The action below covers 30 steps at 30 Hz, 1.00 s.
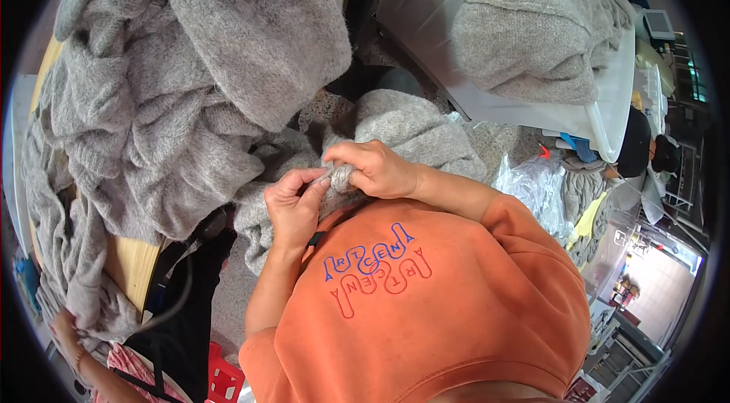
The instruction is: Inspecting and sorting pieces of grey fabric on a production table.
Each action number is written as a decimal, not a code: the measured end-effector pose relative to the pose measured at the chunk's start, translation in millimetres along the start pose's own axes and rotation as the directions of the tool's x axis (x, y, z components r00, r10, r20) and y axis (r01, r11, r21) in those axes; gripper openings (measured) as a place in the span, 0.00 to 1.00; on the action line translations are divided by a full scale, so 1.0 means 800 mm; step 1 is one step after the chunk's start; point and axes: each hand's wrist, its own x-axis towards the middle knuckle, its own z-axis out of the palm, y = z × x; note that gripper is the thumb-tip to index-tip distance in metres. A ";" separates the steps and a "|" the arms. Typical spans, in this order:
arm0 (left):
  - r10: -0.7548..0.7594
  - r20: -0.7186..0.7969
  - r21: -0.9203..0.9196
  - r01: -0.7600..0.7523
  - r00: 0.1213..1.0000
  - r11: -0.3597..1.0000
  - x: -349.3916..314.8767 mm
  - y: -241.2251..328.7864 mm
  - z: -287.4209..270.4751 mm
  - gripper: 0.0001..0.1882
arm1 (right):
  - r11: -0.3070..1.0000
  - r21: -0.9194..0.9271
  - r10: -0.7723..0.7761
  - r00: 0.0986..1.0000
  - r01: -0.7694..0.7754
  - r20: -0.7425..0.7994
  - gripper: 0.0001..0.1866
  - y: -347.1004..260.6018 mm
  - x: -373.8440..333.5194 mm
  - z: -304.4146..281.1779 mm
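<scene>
A grey knitted garment (418, 129) lies across my lap, bunched up in front of my orange sweatshirt. My left hand (289, 204) pinches a small fold of the garment between thumb and fingertips. Right beside it, my right hand (380, 169) is closed on the same bunched knit, its fingers curled over the top. The two hands almost touch. Whether anything small is tucked inside the pinched fold is hidden by my fingers.
A large heap of grey knitwear (205, 61) covers the wooden table (135, 266) at left. More grey knitwear (532, 38) sits in a white plastic bin (494, 103) at far right. Clear plastic bags (525, 190) lie right. Another person's hand (67, 331) touches knitwear at lower left, near a red crate (223, 376).
</scene>
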 end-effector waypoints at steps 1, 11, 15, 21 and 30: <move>0.070 -0.021 0.119 -0.067 0.997 0.991 0.000 0.000 0.001 0.05 | 0.999 -0.007 -0.030 0.997 0.031 0.069 0.15 0.001 0.001 -0.002; 0.289 -0.030 0.327 -0.264 0.957 0.907 -0.001 0.001 0.007 0.05 | 0.970 -0.211 -0.125 0.992 0.124 0.007 0.12 -0.001 -0.005 0.005; 0.424 -0.028 0.420 -0.375 0.905 0.827 0.000 0.001 0.012 0.06 | 0.966 -0.240 -0.108 0.994 0.101 -0.013 0.06 -0.007 -0.009 0.005; 0.507 -0.066 0.448 -0.428 0.860 0.785 0.000 0.000 0.020 0.06 | 0.890 -0.422 -0.214 0.975 0.170 -0.059 0.07 -0.014 -0.008 0.010; 0.544 -0.115 0.480 -0.432 0.831 0.763 -0.003 -0.008 0.026 0.07 | 0.869 -0.467 -0.226 0.971 0.163 -0.081 0.11 -0.007 0.000 0.016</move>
